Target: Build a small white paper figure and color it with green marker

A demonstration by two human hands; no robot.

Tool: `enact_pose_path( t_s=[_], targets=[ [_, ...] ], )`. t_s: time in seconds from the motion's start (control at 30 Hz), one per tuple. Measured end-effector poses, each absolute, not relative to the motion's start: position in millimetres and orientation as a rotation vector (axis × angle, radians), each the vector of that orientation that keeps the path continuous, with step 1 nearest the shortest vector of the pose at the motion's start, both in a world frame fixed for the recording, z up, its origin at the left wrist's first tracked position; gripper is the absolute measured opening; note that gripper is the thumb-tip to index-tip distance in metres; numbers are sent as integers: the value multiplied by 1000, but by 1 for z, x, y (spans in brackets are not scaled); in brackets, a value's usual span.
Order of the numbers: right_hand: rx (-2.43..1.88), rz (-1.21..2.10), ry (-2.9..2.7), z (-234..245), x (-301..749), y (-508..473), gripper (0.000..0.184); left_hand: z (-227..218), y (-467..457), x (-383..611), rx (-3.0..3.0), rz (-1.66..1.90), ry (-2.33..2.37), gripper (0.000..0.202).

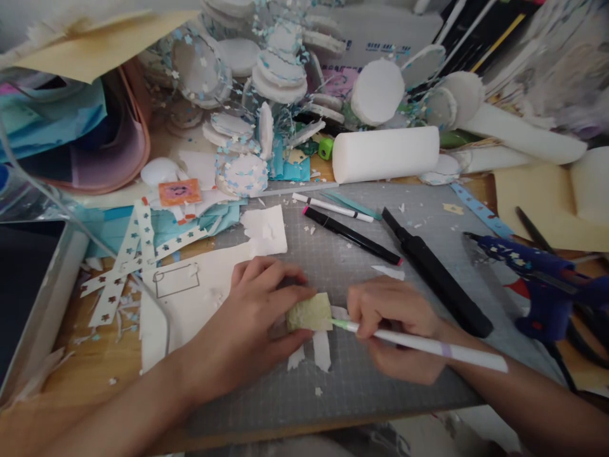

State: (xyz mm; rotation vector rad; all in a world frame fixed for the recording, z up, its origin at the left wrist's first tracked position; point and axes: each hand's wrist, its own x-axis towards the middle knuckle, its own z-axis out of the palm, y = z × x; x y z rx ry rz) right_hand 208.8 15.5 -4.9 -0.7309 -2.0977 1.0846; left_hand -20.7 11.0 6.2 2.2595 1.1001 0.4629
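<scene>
Between the thumb and fingers of my left hand [257, 311] is a small yellow-green paper piece [310, 312]. White strips [321, 350] stick out from under it like legs. My right hand [394, 324] grips a white marker [428, 346] with a light green tip, which meets the right edge of the paper piece. Both hands are over the grey cutting mat [266, 406]. Part of the paper piece's left end is hidden by my left fingers.
Behind my hands lie a black marker [352, 236], a white pen [333, 207] and a black cutter-like tool [438, 276]. A blue glue gun [542, 279] is at right. White paper [219, 266] and punched strips [114, 289] lie left. White rolls [385, 154] and discs crowd the back.
</scene>
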Motion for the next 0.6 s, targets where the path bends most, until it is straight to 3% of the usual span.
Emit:
enact_pose_path(
  t_s=[0.37,0.6],
  targets=[
    [-702,1218,-2149,-4,210,15,20,7,11,-20,2278,472,1100,31],
    [-878,1258,-1654,4,207,18,8,16,7,-21,2112,688,1034,39]
  ],
)
